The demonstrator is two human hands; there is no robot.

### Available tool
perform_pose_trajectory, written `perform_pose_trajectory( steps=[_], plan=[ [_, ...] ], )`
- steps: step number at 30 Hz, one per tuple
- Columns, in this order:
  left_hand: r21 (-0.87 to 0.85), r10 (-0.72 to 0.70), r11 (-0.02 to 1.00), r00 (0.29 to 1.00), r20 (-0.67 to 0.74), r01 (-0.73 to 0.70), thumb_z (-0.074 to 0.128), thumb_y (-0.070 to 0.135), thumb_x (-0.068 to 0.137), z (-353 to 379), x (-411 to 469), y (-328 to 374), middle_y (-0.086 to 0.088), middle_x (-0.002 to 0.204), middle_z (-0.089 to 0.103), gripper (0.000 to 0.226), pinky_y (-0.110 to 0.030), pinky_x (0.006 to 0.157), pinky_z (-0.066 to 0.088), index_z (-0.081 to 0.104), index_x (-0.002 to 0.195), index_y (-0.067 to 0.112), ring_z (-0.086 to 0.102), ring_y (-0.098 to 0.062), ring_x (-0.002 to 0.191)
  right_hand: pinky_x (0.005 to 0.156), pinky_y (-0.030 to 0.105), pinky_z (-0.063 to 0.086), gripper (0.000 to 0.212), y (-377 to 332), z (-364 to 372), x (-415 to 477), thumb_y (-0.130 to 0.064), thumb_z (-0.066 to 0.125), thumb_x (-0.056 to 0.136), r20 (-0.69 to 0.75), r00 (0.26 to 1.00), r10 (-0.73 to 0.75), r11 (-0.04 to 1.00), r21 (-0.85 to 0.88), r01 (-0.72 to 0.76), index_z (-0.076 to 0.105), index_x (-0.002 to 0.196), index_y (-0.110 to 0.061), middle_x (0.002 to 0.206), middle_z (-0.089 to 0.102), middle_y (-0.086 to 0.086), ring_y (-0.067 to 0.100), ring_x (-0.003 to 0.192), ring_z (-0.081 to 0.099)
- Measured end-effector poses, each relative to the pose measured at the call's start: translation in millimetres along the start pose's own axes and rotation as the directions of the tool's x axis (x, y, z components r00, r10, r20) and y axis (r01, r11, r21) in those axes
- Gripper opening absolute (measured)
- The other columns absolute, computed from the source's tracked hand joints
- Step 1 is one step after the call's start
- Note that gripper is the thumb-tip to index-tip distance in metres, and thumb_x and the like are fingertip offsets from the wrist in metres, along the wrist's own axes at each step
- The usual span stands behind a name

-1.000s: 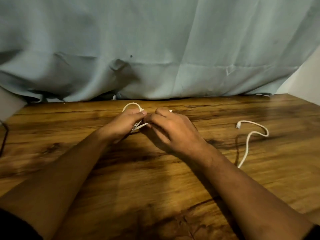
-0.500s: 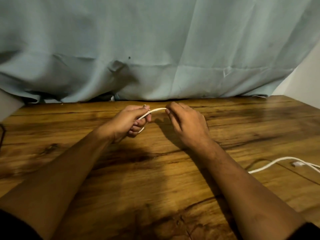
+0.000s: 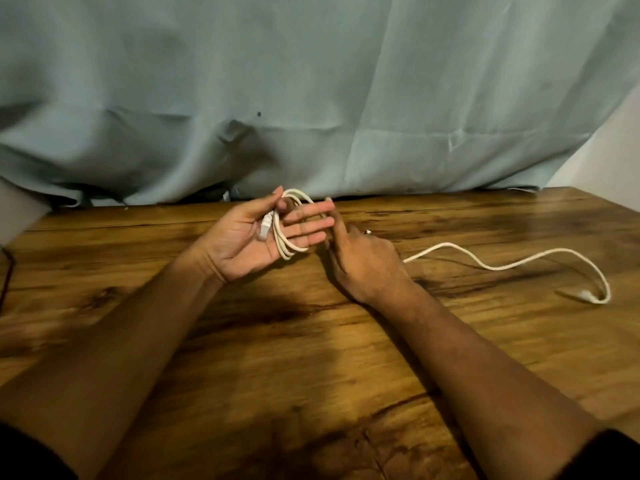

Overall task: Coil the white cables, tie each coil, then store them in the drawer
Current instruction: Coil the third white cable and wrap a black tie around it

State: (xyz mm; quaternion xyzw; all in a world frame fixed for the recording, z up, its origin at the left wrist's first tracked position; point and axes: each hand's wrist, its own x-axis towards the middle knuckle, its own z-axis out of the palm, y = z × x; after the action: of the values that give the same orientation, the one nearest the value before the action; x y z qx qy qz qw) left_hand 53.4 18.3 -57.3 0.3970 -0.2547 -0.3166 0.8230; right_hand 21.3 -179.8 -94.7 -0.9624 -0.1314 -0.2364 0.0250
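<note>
A pale blue curtain (image 3: 311,98) meets the far edge of the wooden table (image 3: 311,358) just behind the hands; a dark cord (image 3: 8,271) crosses the left edge. The left hand (image 3: 242,244) lies palm up, fingers straight, white cable (image 3: 282,237) looped round them. Whether the right hand (image 3: 367,265) grips it is hidden; the tail snakes rightward over open wood.

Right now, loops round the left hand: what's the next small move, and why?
Probably wind one more loop: the right hand carries the cable round the left hand. Much of it lies loose across the table to its plug, so tying looks premature.
</note>
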Motion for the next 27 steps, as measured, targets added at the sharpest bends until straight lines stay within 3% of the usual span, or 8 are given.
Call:
perform_pose_trajectory(
  steps=[3,5,7,10,16,18,23,27],
  plan=[
    [-0.039,0.062,0.997,0.990,-0.130,-0.068,0.044,0.031,0.100,-2,1,4,-0.030,0.146,0.052,0.043,-0.053,0.105,0.050,0.068,0.069,0.011,0.053,-0.045,0.134,0.079,0.046,0.052,0.061,-6,4,-1,-0.045,0.036,0.108,0.021,0.998,-0.057,0.995,-0.083,0.058,0.024,0.159,-0.015,0.121,0.065,0.015,0.039,0.100,0.068],
    [-0.051,0.100,0.992,0.970,-0.223,-0.114,0.048,0.030,0.096,-3,2,6,-0.030,0.143,0.056,0.040,-0.053,0.099,0.054,0.069,0.068,0.010,0.055,-0.047,0.132,0.079,0.044,0.052,0.045,-9,3,-2,-0.045,0.038,0.107,0.034,0.990,-0.138,0.984,-0.111,0.141,0.048,0.140,-0.017,0.117,0.066,0.012,0.038,0.100,0.068],
    [-0.054,0.129,0.987,0.945,-0.301,-0.152,0.052,0.028,0.093,-4,2,7,-0.031,0.140,0.058,0.031,-0.055,0.101,0.054,0.067,0.071,0.011,0.051,-0.047,0.136,0.076,0.042,0.052,0.035,-14,0,-3,-0.044,0.040,0.106,0.066,0.971,-0.232,0.970,-0.064,0.236,0.059,0.122,-0.020,0.111,0.067,0.009,0.036,0.098,0.068],
    [-0.053,0.135,0.985,0.921,-0.366,-0.165,0.056,0.028,0.090,-9,5,8,-0.031,0.139,0.058,0.024,-0.055,0.102,0.046,0.067,0.074,0.013,0.041,-0.048,0.143,0.073,0.041,0.052,0.028,-24,-4,-5,-0.042,0.042,0.105,0.086,0.939,-0.332,0.943,0.001,0.333,0.059,0.114,-0.022,0.106,0.069,0.006,0.034,0.096,0.068],
    [0.041,0.170,0.984,0.858,-0.484,-0.172,0.043,0.030,0.107,-12,7,7,-0.023,0.149,0.052,0.055,-0.052,0.123,0.024,0.073,0.062,0.018,0.030,-0.040,0.151,0.068,0.038,0.047,0.019,-32,-9,-6,-0.036,0.049,0.102,0.042,0.914,-0.403,0.914,0.063,0.400,0.059,0.104,-0.021,0.102,0.070,0.002,0.028,0.095,0.067],
    [0.143,0.186,0.981,0.848,-0.496,-0.132,0.041,0.030,0.108,-13,7,4,-0.020,0.150,0.053,0.044,-0.045,0.117,0.030,0.066,0.074,0.018,0.035,-0.036,0.149,0.066,0.036,0.042,0.017,-35,-10,-6,-0.036,0.050,0.102,0.000,0.910,-0.414,0.908,0.068,0.413,0.059,0.101,-0.023,0.100,0.071,0.000,0.028,0.093,0.067],
    [0.444,0.247,0.896,0.853,-0.460,-0.020,0.045,0.018,0.107,-25,8,-10,-0.016,0.126,0.067,0.031,-0.034,0.104,0.042,0.060,0.081,0.012,0.057,-0.025,0.130,0.068,0.030,0.036,0.015,-23,-24,-5,-0.033,0.056,0.098,-0.123,0.919,-0.373,0.914,0.124,0.387,0.065,0.100,-0.022,0.099,0.069,0.000,0.024,0.090,0.065],
    [0.693,0.230,0.717,0.911,-0.342,0.079,0.046,0.014,0.107,-27,5,-18,-0.008,0.085,0.065,0.030,-0.031,0.078,0.042,0.060,0.082,0.006,0.059,-0.017,0.084,0.071,0.030,0.047,0.035,-13,-32,-4,-0.043,0.047,0.095,-0.231,0.933,-0.276,0.919,0.219,0.326,0.070,0.109,-0.021,0.099,0.065,-0.003,0.018,0.087,0.062]
  ],
)
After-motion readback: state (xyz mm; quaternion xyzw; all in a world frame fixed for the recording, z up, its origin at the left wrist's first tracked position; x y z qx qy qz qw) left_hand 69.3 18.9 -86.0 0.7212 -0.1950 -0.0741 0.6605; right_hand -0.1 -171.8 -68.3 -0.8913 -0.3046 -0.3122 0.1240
